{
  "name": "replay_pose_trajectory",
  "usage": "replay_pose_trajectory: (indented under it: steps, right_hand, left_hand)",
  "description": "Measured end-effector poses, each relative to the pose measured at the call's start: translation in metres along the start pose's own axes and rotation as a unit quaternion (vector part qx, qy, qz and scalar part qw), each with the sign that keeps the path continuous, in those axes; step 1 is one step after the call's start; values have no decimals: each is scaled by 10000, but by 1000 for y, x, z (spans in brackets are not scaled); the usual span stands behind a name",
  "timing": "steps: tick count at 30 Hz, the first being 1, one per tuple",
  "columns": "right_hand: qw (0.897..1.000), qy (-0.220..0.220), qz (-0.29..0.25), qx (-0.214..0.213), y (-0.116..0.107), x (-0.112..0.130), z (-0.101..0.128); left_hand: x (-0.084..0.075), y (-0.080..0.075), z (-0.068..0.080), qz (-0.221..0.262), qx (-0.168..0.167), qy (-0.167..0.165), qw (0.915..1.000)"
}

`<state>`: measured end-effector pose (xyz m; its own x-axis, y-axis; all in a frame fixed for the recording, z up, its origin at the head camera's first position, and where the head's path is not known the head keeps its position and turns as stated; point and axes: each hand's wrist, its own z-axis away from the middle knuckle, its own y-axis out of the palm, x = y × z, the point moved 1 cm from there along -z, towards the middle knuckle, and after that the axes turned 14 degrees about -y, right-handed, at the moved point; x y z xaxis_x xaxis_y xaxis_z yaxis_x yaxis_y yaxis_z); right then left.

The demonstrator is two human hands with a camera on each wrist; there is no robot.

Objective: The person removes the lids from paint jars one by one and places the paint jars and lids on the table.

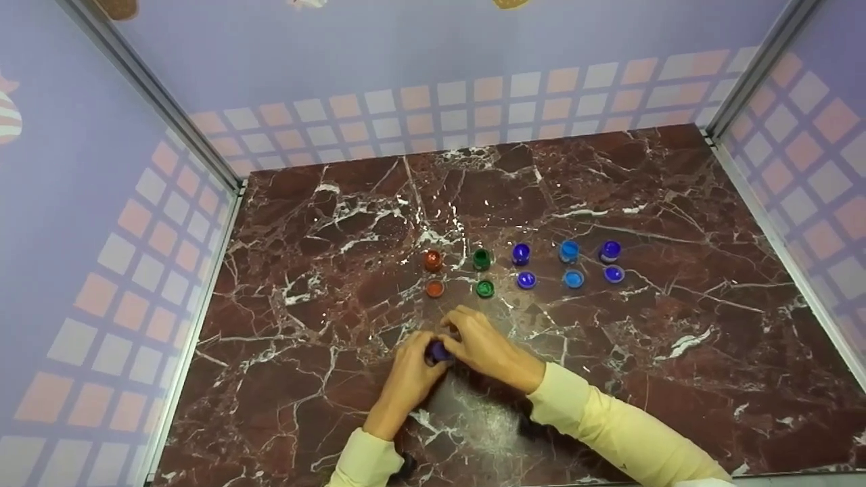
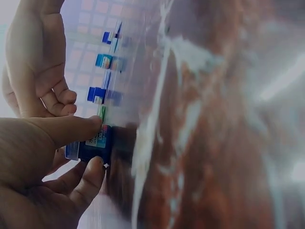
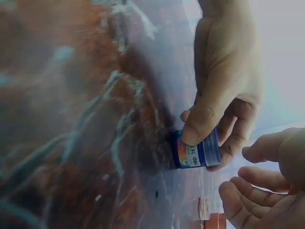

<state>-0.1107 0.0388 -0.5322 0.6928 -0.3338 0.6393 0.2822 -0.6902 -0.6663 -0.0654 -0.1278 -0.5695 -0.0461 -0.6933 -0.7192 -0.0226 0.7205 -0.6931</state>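
Left-hand fingers (image 2: pixel 88 179) round purple paint pot (image 2: pixel 95 145); right hand (image 1: pixel 484 346) just beside

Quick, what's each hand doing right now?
Left hand: grips the small blue jar between thumb and fingers.
Right hand: fingers loosely curled beside the jar, holding nothing.

Jar (image 1: pixel 440 351): small paint pot with a dark blue body, a printed label band and a ribbed blue lid still on. It stands upright on the marble, near my edge, in front of the row of orange, green and blue pots. My left hand (image 1: pixel 414 370) pinches it between thumb and fingers; my right hand (image 1: pixel 482 345) sits just beside it, fingers curled at the lid (image 3: pixel 211 149).
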Motion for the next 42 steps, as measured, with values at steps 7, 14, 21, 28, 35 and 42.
replay_pose_trajectory:
  steps: [7,14,21,28,35,42]
  right_hand:
    - [9997,-138,138,131,-8,-1,19]
    - [9996,-41,275,45,-14,-4,30]
    - [9968,144,781,-133,-19,-6,42]
    - [9911,307,1285,-177,-24,-7,53]
    - [9845,568,1628,-318,-28,-6,60]
    - [9728,601,2191,-456,-28,-4,62]
  left_hand:
    - [-10,10,3,84,235,80,9997]
    - [-24,25,0,139,437,126,9989]
    - [-35,40,-3,69,275,294,9992]
    - [-45,55,-8,-55,259,568,9980]
    - [-54,64,-13,-196,213,598,9978]
    - [-59,67,-16,-266,384,448,9979]
